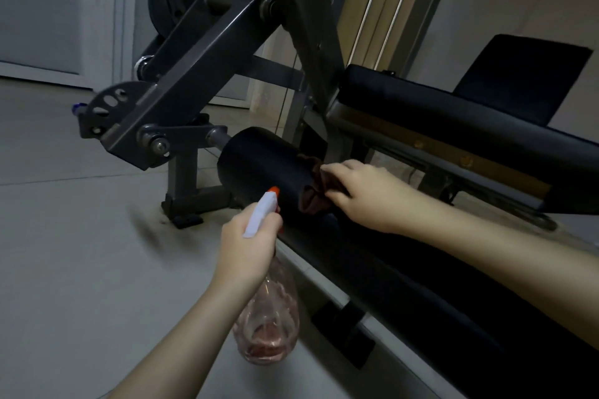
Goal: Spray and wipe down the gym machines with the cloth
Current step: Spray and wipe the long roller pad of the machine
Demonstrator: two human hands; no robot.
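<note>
A grey steel gym machine (201,52) fills the middle of the view. Its black foam roller pad (259,165) sticks out toward me. My right hand (366,194) grips a dark brown cloth (319,191) and presses it against the roller's right end. My left hand (249,243) holds a spray bottle (269,327) by its white trigger head with an orange nozzle (275,190), which points at the roller. The clear bottle body hangs below my hand with a little pinkish liquid in it.
A long black padded bench (453,113) runs off to the right, with a second black pad (421,285) under my right forearm. The machine's foot (184,214) stands on the pale tiled floor (74,253). Steel cables (376,10) rise behind.
</note>
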